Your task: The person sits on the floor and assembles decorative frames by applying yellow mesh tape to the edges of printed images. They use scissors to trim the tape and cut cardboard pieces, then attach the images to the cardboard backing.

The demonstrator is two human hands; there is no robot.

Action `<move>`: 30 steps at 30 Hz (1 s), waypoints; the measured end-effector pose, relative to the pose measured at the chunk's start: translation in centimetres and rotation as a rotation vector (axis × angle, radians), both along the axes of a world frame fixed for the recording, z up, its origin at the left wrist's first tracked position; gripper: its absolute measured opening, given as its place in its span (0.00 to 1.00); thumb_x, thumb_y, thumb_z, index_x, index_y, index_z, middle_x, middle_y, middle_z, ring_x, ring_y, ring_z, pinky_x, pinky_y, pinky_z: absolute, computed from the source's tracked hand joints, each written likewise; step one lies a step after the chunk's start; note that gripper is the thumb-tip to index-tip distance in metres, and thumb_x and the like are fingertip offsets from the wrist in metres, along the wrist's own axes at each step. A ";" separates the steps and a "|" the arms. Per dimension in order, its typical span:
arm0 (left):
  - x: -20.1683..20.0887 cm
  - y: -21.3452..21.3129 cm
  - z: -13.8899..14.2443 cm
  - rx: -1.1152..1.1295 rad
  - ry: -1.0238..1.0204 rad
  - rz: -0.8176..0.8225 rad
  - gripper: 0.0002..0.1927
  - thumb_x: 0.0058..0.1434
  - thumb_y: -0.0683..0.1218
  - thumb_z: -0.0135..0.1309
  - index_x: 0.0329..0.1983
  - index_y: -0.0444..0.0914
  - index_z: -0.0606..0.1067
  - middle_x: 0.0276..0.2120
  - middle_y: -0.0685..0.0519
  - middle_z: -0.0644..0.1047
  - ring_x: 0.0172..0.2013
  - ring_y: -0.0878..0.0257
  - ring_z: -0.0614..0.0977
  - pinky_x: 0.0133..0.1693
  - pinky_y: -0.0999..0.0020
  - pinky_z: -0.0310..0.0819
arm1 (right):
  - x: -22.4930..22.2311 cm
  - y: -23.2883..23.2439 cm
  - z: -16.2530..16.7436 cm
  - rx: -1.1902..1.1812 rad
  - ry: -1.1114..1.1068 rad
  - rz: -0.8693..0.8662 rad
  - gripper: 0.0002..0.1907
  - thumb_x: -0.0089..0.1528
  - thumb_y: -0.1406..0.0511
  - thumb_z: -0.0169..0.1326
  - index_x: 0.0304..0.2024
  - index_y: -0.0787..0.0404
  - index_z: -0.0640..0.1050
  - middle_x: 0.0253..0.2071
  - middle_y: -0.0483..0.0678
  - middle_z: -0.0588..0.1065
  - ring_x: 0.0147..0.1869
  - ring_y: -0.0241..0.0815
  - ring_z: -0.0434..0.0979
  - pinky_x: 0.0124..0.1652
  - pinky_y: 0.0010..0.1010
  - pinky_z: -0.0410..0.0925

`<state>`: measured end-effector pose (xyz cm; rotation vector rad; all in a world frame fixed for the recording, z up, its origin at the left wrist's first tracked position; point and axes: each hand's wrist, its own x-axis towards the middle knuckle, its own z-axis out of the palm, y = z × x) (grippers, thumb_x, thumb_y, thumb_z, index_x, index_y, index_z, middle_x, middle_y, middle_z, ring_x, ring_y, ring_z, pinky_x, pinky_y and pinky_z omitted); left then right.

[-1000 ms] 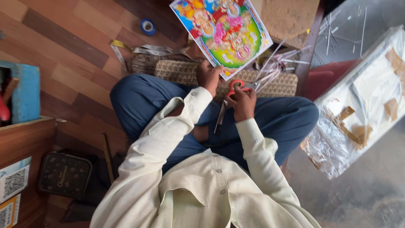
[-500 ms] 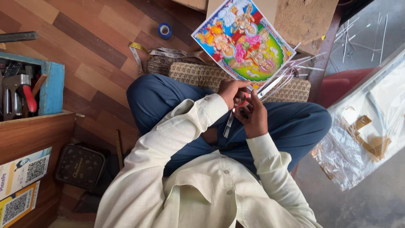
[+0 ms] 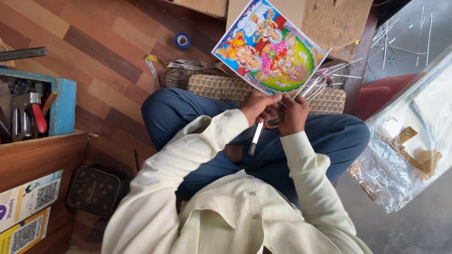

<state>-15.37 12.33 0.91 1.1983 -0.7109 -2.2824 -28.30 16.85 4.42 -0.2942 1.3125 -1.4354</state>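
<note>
I see my left hand [image 3: 256,107] and right hand [image 3: 293,114] close together at the centre of the frame, just above my blue-trousered lap. The left hand is closed around a slim white strip [image 3: 255,138] that hangs down toward my knees. The right hand is curled on red-handled scissors [image 3: 272,123], mostly hidden between the hands. A colourful printed picture [image 3: 270,47] lies tilted just above both hands, its lower edge touching them. A blue tape roll [image 3: 182,41] sits on the wooden floor [image 3: 94,56] at upper left, and a blue toolbox [image 3: 63,106] at the left edge.
</note>
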 end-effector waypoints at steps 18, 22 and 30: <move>9.1 -18.0 -2.0 -1.209 -1.093 0.167 0.46 0.48 0.45 0.70 0.68 0.32 0.62 0.62 0.35 0.67 0.62 0.39 0.69 0.59 0.48 0.67 | -9.5 -28.7 6.2 -0.430 1.683 0.468 0.22 0.56 0.65 0.69 0.51 0.66 0.79 0.39 0.56 0.81 0.42 0.56 0.82 0.41 0.46 0.73; 7.9 -16.5 -2.7 -1.080 -1.100 0.107 0.40 0.52 0.44 0.67 0.67 0.34 0.65 0.59 0.40 0.71 0.60 0.41 0.73 0.58 0.52 0.71 | -6.0 -23.1 2.4 -0.422 1.637 0.388 0.37 0.55 0.58 0.76 0.60 0.65 0.74 0.50 0.61 0.77 0.53 0.60 0.78 0.50 0.48 0.70; 7.1 -14.6 -0.7 -1.122 -1.036 0.027 0.40 0.53 0.44 0.69 0.67 0.34 0.65 0.66 0.37 0.64 0.64 0.39 0.70 0.60 0.53 0.71 | -2.7 -8.2 2.0 -0.271 1.731 0.646 0.46 0.41 0.64 0.76 0.63 0.58 0.75 0.66 0.68 0.64 0.66 0.72 0.68 0.57 0.51 0.66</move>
